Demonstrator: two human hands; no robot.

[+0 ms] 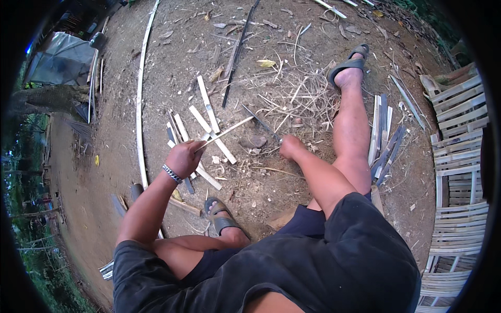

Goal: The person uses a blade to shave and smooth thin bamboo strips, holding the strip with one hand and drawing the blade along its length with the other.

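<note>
Dirt (94, 208) spreads wide leftward — a slatted bench (459, 232) edges my right; my left hand (185, 158) pinches a pale strip (229, 130), my right hand (291, 147) clasps a knife (263, 124).

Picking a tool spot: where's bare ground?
Mostly bare dirt left of the long pale strip; narrower patch between the strip stack by the right leg and slatted bamboo structure. Crowded: curly shavings, cut strips near the left hand.

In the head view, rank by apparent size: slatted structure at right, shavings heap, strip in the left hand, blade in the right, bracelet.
By longest visible extent:
1. Slatted structure
2. Shavings heap
3. Held strip, blade: too alike to rank
4. Bracelet
</note>
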